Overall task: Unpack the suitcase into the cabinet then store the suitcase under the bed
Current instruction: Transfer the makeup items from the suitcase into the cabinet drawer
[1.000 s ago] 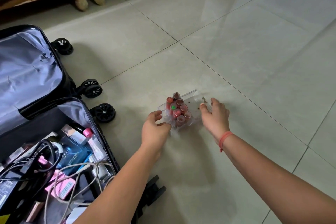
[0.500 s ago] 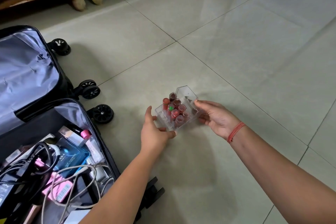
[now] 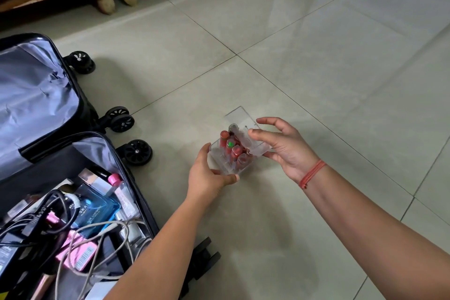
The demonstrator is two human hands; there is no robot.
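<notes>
Over the tiled floor [image 3: 316,56], right of the open suitcase [image 3: 36,95], we have the clear lipstick organizer [image 3: 219,157] — left hand [image 3: 209,176] gripping its near corner, right hand [image 3: 285,147] pinching the far wall. Light, stiff, slick acrylic — we'd hold both sides, level, since the lipstick tubes [image 3: 224,137] look loose.

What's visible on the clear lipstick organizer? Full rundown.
The clear lipstick organizer looks like transparent hard plastic, a small compartmented box with a taller flat panel at its far side. Several red lipsticks stand in it, one green-topped. It is tilted over the tiled floor, right of the open suitcase. The left hand grips its near corner; the right hand holds its right side.
</notes>
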